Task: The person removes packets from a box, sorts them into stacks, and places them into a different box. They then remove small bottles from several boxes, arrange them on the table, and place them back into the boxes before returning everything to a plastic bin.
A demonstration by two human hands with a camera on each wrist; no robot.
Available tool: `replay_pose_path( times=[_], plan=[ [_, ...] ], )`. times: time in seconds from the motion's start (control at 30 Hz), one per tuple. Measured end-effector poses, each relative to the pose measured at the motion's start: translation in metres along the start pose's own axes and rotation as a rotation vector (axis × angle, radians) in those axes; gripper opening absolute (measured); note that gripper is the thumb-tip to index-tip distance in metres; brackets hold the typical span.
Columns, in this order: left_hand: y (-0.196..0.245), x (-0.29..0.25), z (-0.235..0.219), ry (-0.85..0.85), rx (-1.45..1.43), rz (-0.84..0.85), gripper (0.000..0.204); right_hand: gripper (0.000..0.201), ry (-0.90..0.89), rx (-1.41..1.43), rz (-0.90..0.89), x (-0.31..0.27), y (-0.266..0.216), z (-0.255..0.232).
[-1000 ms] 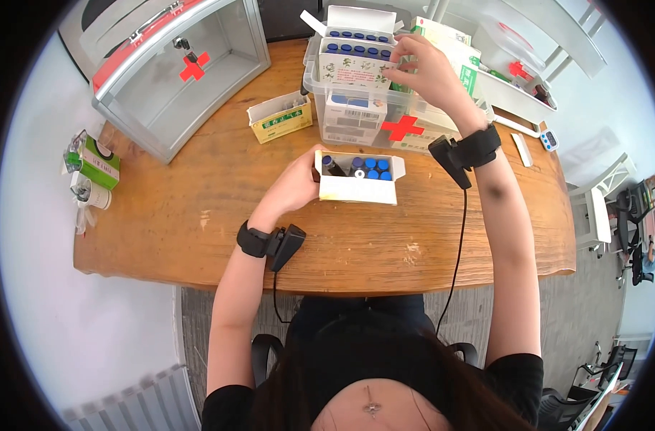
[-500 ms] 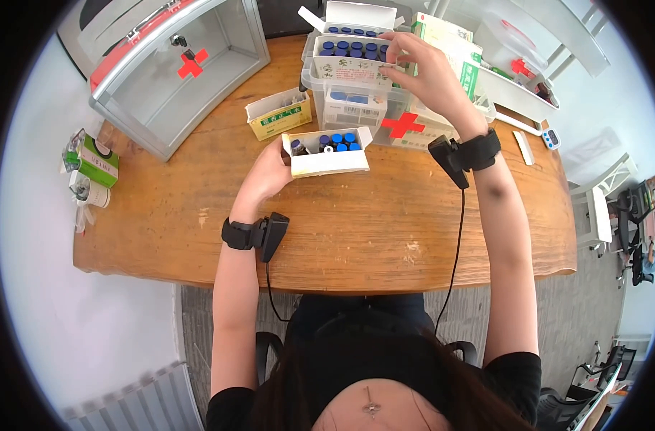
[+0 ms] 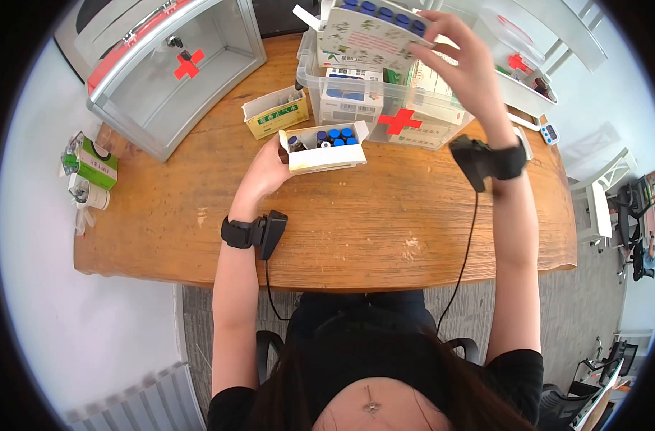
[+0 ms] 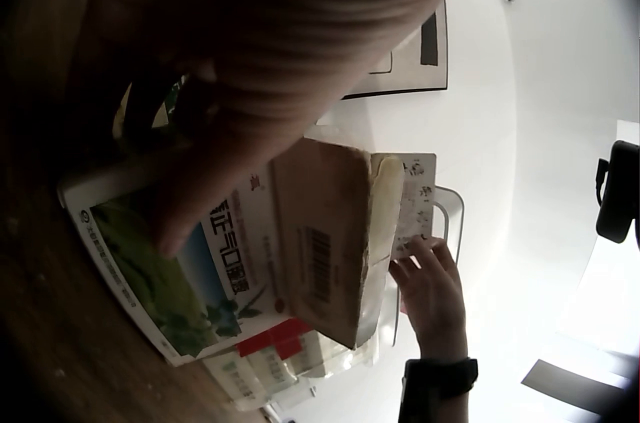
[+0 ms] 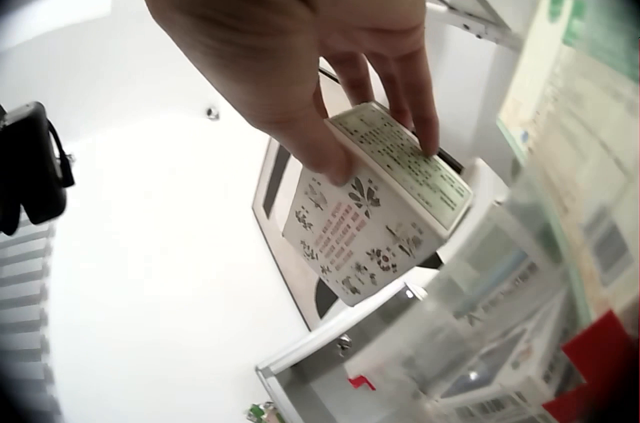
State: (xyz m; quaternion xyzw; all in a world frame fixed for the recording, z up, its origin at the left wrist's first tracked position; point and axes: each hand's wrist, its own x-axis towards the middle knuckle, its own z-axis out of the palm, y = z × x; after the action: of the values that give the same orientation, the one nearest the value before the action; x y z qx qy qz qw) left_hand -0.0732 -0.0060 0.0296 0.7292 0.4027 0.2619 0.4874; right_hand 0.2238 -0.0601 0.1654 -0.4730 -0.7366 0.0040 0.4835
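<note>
My left hand [image 3: 264, 174] grips the left end of an open medicine box [image 3: 329, 161] over the table. Inside stand small blue-capped bottles [image 3: 339, 136], with some room toward the left end. In the left wrist view the thumb lies along the printed side of this box [image 4: 225, 273]. My right hand [image 3: 465, 66] pinches a white leaf-patterned box [image 3: 367, 39] by its right end. That box is tilted above the clear plastic bin [image 3: 342, 85], and a row of blue caps shows at its top. The right wrist view shows thumb and fingers on opposite sides of the leaf-patterned box [image 5: 350, 238].
The bin, marked with a red cross [image 3: 400, 122], holds several medicine boxes. A yellow box [image 3: 277, 113] stands left of it. A clear-fronted first-aid case [image 3: 176, 79] fills the back left. A green box [image 3: 97, 161] and paper cup [image 3: 97, 195] sit at the left edge.
My right hand has lifted the leaf-patterned box out of the bin and tilted it, moving right. The left hand first shifted its box leftward, then stayed nearly still.
</note>
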Motion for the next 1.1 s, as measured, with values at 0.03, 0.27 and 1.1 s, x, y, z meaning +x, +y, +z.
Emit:
replay_pose_path(
  times=[0.03,0.27,1.1],
  plan=[
    [0.000,0.000,0.000,0.004,-0.004,0.013,0.056,0.015,-0.020,0.023,0.012,-0.004,-0.007,-0.010],
    [-0.003,0.000,-0.001,0.000,0.021,-0.009,0.054,0.018,-0.241,0.118,0.214,-0.067,-0.054,-0.059],
    [0.013,-0.010,-0.003,0.036,0.014,-0.010,0.042,0.024,-0.451,-0.259,0.133,-0.113,-0.026,-0.003]
  ],
)
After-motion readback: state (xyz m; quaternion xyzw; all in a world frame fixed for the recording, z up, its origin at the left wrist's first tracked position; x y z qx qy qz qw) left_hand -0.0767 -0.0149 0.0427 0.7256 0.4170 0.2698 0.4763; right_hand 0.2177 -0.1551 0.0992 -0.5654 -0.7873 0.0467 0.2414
